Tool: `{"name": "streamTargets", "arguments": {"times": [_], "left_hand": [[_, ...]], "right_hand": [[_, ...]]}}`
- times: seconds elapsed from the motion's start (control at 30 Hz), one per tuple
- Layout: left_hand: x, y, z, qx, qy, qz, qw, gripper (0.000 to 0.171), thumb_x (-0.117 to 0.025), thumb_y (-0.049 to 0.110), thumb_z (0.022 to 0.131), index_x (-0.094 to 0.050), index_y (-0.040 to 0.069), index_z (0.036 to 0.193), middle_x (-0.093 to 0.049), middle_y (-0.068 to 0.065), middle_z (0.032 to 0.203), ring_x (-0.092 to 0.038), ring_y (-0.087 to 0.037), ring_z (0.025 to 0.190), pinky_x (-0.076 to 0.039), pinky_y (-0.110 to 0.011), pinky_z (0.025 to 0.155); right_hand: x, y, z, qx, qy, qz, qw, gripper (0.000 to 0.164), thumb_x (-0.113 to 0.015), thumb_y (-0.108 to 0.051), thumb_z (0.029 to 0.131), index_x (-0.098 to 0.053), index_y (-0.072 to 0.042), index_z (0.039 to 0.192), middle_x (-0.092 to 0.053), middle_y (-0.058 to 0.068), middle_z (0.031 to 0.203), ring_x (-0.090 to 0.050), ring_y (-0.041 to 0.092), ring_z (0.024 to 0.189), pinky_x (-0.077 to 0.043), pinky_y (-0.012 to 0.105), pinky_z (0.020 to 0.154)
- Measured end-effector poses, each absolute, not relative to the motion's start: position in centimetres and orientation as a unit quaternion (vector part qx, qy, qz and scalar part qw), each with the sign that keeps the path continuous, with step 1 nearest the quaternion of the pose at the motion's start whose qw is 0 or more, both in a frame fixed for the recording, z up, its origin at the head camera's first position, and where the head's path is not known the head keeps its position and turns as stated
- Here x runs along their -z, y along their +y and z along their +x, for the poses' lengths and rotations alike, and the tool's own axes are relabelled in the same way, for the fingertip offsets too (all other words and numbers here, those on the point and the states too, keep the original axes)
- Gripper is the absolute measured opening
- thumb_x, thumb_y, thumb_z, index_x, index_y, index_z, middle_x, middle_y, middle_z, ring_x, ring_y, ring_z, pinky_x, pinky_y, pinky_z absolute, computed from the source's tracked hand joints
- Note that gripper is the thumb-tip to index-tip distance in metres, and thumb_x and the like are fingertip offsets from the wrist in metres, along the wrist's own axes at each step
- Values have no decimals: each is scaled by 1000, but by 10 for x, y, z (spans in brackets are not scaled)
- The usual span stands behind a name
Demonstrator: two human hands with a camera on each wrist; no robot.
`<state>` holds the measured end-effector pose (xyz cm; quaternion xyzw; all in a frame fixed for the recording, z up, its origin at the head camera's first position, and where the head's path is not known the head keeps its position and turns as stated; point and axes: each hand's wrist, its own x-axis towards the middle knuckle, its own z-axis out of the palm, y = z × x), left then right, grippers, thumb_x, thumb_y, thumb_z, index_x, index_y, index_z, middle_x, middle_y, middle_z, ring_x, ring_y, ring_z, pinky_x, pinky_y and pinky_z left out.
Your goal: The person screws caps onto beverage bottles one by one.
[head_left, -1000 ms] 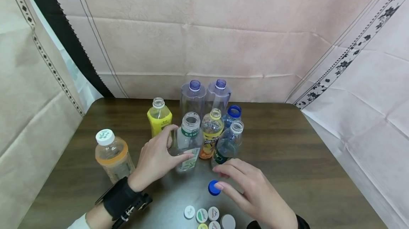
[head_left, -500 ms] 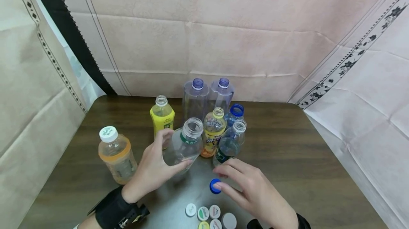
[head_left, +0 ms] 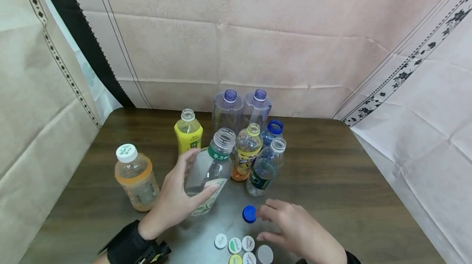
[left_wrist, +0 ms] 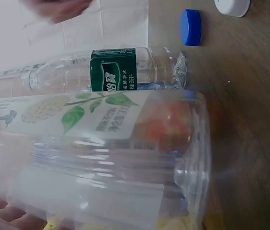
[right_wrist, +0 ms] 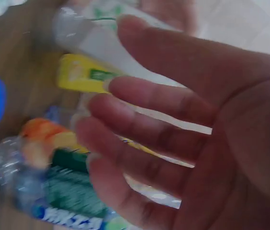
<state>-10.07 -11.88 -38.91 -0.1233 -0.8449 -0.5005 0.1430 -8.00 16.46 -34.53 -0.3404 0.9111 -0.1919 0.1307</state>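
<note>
The blue cap (head_left: 249,214) lies on the table (head_left: 332,198). The left hand (head_left: 171,206) holds the clear bottle (head_left: 217,172), left of the blue cap and a little beyond it. The thumb lies against the label side and the other fingers curve round the opposite side, gripping the body. The clear bottle is tilted, its long axis running from a base toward the person to an uncapped mouth that leans away and to the right; whether the base is off the table cannot be told.

The right hand (head_left: 295,225) hovers just right of the blue cap, and is the nearer hand to it. Its fingers are loosely bent, the thumb apart, with nothing between them; the right wrist view shows a gap to the blue cap. The relation that seems to matter most: from the right fingers, the blue cap is close on the left, while the clear bottle's mouth is farther off, left and beyond.

White caps (head_left: 248,243) and a yellow cap (head_left: 235,259) cluster on the blue cap's near side. The green-labelled bottle (head_left: 263,170) stands beyond it, and the orange-banded bottle (head_left: 137,182) well to its left.
</note>
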Motion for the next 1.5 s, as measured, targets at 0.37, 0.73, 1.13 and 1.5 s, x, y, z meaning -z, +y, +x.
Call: {"name": "streamTargets", "arguments": {"times": [0.37, 0.73, 1.13, 1.5], "left_hand": [[392, -121, -100, 522, -836, -116, 120, 86, -78, 36, 81, -27, 17, 148, -40, -9, 150, -47, -33, 132, -49, -54, 96], [399, -119, -100, 554, -819, -111, 100, 86, -79, 32, 80, -24, 16, 143, -39, -15, 148, -44, -36, 135, -44, -54, 102], [403, -118, -101, 561, -819, -95, 71, 89, -81, 38, 77, -25, 15, 141, -38, -17, 147, -41, -41, 136, -41, -55, 104], [409, -117, -101, 558, -821, -102, 72, 89, -82, 37, 76, -25, 16, 141, -40, -15, 147, -45, -38, 134, -44, -55, 102]], "right_hand": [[393, 179, -77, 94, 920, -297, 237, 41, -78, -38, 78, -66, -22, 114, -63, -5, 99, -54, -2, 72, -50, 20, 61], [419, 169, -75, 77, 917, -317, 230, 35, -80, -27, 78, -69, -21, 111, -65, -5, 97, -53, -3, 69, -49, 16, 61], [424, 168, -74, 83, 909, -314, 260, 39, -80, -37, 76, -67, -26, 112, -65, -6, 104, -56, -3, 72, -51, 16, 64], [399, 178, -83, 144, 912, -289, 252, 32, -77, -22, 81, -65, -25, 111, -64, -8, 103, -62, 1, 84, -56, 20, 69]]}}
